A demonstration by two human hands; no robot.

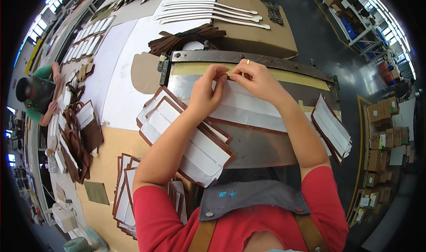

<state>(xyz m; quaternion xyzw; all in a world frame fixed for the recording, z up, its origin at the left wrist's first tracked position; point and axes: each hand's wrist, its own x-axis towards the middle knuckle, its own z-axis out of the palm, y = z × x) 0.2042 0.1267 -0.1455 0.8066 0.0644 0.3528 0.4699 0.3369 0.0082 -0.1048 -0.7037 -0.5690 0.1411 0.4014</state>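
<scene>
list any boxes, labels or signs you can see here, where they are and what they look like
Cardboard boxes: stacked on the floor at far right, brown, squarish, some with pale label patches.
Apron badge: on the grey apron bib at lower centre, small blue stitched mark.
Blue crates: on the metal shelving at upper right, boxy.
Green plate: flat on the tan table at lower left, plain olive rectangle; nothing legible.
No screens in view.

Place: leather-goods workshop (factory floor)
Evidence: long worktable (120, 74) strewn with cut brown leather panels (80, 141), stacked cardboard boxes (381, 132), metal shelving racks (355, 21)
</scene>
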